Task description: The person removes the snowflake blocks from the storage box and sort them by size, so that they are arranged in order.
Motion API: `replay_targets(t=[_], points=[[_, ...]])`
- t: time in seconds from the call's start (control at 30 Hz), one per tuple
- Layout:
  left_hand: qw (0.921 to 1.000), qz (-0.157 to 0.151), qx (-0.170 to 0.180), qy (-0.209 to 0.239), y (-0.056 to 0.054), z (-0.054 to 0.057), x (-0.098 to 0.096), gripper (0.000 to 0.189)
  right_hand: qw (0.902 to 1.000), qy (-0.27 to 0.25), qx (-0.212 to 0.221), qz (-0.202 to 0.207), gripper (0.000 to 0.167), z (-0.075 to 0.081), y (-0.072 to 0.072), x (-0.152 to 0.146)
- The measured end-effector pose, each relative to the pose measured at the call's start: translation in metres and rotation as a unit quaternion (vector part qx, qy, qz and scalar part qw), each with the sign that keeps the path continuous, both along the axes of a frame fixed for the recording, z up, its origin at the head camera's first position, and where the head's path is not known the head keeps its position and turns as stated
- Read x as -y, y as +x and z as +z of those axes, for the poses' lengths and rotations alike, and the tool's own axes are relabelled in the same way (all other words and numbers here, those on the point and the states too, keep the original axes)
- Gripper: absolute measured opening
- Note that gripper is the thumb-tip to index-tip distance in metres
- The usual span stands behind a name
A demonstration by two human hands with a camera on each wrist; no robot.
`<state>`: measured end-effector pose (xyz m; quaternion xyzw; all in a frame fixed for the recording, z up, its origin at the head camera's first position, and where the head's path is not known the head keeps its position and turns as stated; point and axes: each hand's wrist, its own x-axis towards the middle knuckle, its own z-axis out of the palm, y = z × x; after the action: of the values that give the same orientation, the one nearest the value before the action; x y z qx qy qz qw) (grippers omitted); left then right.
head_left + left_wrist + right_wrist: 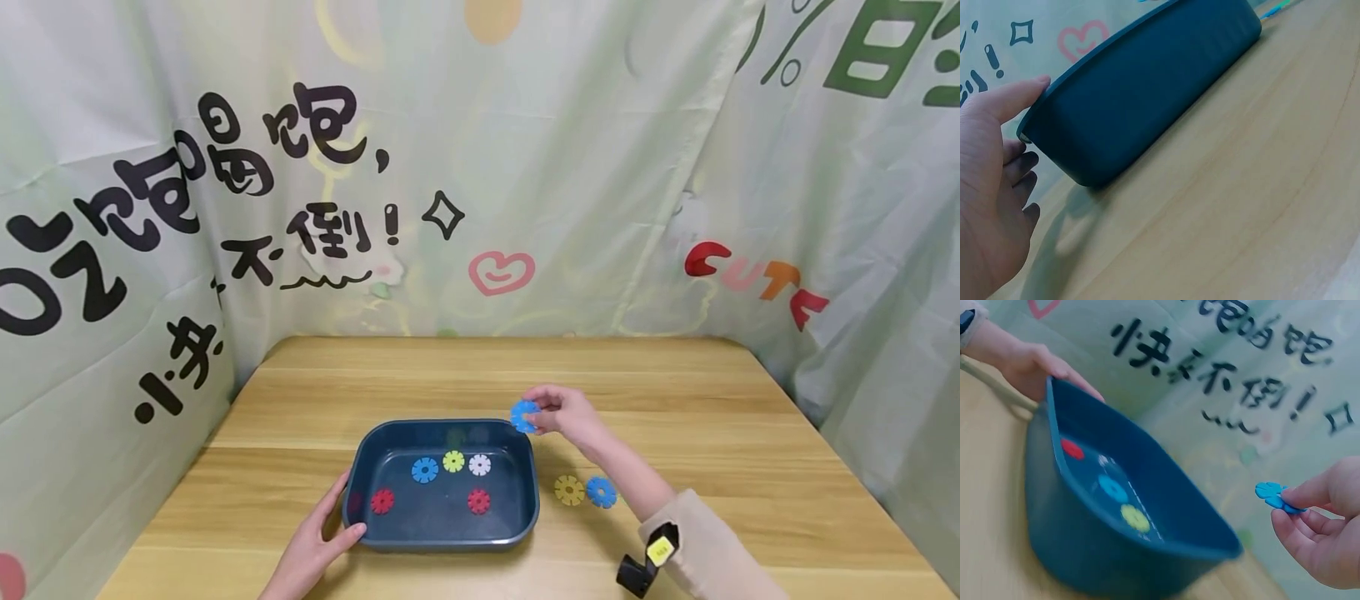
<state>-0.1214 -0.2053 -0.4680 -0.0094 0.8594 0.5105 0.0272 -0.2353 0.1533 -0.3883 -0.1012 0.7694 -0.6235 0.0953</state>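
My right hand [567, 414] pinches a blue notched plastic disc [522, 416] between thumb and fingers, above the far right corner of a dark blue rectangular basin [442, 546]. The right wrist view shows that disc [1279, 496] held tilted beside the rim. At the basin's near left corner my left hand [315, 533] grips the rim, thumb over the edge and fingers along the outer wall. Inside lie a blue disc [424, 470], a yellow-green disc [453, 461], a white disc [480, 465] and two red ones, spread over the floor.
Right of the basin, a yellow disc [569, 490] and another blue disc [602, 492] lie side by side on the wooden table [675, 375], below the right forearm. A printed curtain [570, 167] hangs behind the table and along both sides.
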Motion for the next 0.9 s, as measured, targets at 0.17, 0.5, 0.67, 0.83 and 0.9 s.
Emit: replay_targets(t=[0.17, 0.5, 0.67, 0.83, 0.9], points=[[0.9999, -0.005, 0.004, -0.01, -0.001, -0.001, 0.001, 0.076, 0.9991, -0.015, 0.024, -0.032, 0.034, -0.013, 0.002, -0.04], [0.9998, -0.01, 0.007, -0.018, -0.003, 0.001, 0.001, 0.076, 0.9955, -0.005, 0.064, -0.069, 0.039, -0.037, 0.019, -0.106], [0.9996, -0.007, 0.013, -0.024, -0.004, 0.0, 0.003, 0.077, 0.9918, 0.021, 0.077, -0.1, 0.037, -0.049, 0.029, -0.131], [0.9986, 0.0, 0.046, -0.027, -0.004, -0.001, 0.004, 0.079, 0.9856, 0.059, 0.1, -0.123, 0.03, -0.058, 0.04, -0.149], [0.9986, -0.002, 0.045, -0.029, -0.004, -0.002, 0.003, 0.079, 0.9821, 0.082, 0.105, -0.134, 0.028, -0.059, 0.045, -0.155]])
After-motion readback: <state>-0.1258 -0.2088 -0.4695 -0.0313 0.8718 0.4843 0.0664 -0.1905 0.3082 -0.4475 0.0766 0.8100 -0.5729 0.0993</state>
